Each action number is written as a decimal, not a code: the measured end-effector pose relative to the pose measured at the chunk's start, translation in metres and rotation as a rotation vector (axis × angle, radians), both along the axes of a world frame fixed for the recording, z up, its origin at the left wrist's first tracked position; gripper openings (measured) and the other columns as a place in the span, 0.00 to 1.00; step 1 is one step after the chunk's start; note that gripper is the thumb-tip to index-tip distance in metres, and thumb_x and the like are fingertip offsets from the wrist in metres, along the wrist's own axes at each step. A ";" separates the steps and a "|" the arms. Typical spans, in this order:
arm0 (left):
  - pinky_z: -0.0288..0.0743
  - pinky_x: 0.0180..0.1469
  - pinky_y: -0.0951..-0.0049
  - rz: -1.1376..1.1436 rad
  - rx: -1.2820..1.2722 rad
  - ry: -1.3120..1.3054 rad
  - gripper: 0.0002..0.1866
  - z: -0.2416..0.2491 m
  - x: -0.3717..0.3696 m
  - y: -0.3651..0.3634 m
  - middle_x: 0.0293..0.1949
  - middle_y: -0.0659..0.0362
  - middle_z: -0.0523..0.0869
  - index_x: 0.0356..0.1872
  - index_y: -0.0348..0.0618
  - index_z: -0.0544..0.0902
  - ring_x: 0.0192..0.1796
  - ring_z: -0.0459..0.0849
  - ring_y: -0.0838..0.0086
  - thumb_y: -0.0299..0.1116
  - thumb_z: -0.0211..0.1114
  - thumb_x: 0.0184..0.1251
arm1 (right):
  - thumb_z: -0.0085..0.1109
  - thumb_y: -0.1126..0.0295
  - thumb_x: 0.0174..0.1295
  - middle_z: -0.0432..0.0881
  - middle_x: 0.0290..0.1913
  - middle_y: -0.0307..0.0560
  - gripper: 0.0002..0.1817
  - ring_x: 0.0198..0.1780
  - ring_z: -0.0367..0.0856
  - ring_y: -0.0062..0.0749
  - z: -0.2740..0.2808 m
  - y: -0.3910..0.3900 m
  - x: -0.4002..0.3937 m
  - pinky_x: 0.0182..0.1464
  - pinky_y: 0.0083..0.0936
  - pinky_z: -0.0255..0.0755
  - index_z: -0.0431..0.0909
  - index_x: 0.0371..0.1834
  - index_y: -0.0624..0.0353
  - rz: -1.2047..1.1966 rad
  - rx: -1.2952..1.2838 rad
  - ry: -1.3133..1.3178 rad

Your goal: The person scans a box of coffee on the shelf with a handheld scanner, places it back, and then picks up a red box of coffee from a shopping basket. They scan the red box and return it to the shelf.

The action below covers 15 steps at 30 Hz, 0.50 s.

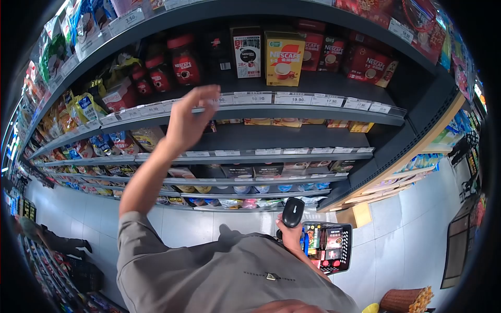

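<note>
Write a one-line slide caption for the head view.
Left hand raised toward shelf price tags below Nescafé boxes; right hand holds black scanner.

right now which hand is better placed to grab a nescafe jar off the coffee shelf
Left, likely: the left hand is raised, empty, beside the Nescafe jars. The right hand hangs low, gripping a black scanner.

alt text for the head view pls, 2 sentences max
A person's left hand reaches up, empty, to a shop shelf of Nescafe boxes and jars, while the right hand holds a black scanner low. A loaded shopping basket sits beside it above the tiled floor.
</note>
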<state>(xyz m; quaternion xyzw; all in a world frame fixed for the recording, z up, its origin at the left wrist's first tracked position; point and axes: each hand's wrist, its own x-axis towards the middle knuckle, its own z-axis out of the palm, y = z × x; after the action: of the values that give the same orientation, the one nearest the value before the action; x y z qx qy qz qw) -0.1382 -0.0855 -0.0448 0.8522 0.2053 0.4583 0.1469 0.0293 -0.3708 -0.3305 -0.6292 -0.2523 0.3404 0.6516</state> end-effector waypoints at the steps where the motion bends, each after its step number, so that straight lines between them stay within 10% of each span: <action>1: 0.77 0.51 0.73 -0.054 -0.041 -0.013 0.14 -0.020 -0.010 -0.015 0.47 0.53 0.87 0.49 0.38 0.82 0.49 0.86 0.72 0.18 0.63 0.62 | 0.68 0.78 0.52 0.84 0.36 0.38 0.11 0.38 0.79 0.19 0.001 -0.001 0.000 0.44 0.22 0.72 0.82 0.39 0.63 0.004 0.001 -0.001; 6: 0.80 0.38 0.66 -0.015 0.039 0.034 0.10 -0.174 -0.028 -0.057 0.38 0.53 0.88 0.39 0.42 0.83 0.36 0.87 0.60 0.21 0.69 0.56 | 0.68 0.78 0.52 0.84 0.36 0.38 0.11 0.37 0.79 0.19 -0.001 -0.002 0.000 0.42 0.22 0.72 0.82 0.40 0.63 0.026 -0.035 0.007; 12: 0.79 0.44 0.61 0.472 -0.855 0.168 0.09 -0.461 -0.099 -0.117 0.35 0.44 0.86 0.38 0.35 0.82 0.41 0.86 0.51 0.30 0.67 0.62 | 0.68 0.77 0.54 0.84 0.34 0.40 0.11 0.34 0.79 0.19 -0.025 -0.007 -0.001 0.39 0.21 0.72 0.82 0.41 0.63 0.066 -0.019 0.035; 15: 0.78 0.42 0.54 0.619 -0.818 0.658 0.12 -0.553 -0.185 -0.175 0.35 0.42 0.85 0.27 0.38 0.84 0.37 0.83 0.45 0.37 0.61 0.59 | 0.68 0.76 0.55 0.84 0.32 0.39 0.10 0.35 0.80 0.20 -0.022 -0.012 -0.005 0.40 0.21 0.73 0.82 0.41 0.64 0.111 -0.031 0.047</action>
<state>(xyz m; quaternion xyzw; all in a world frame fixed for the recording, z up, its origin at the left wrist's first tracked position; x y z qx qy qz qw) -0.3228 -0.2605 -0.5980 0.7241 0.6377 0.0764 0.2514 0.0245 -0.3824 -0.3522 -0.6162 -0.2661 0.3947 0.6275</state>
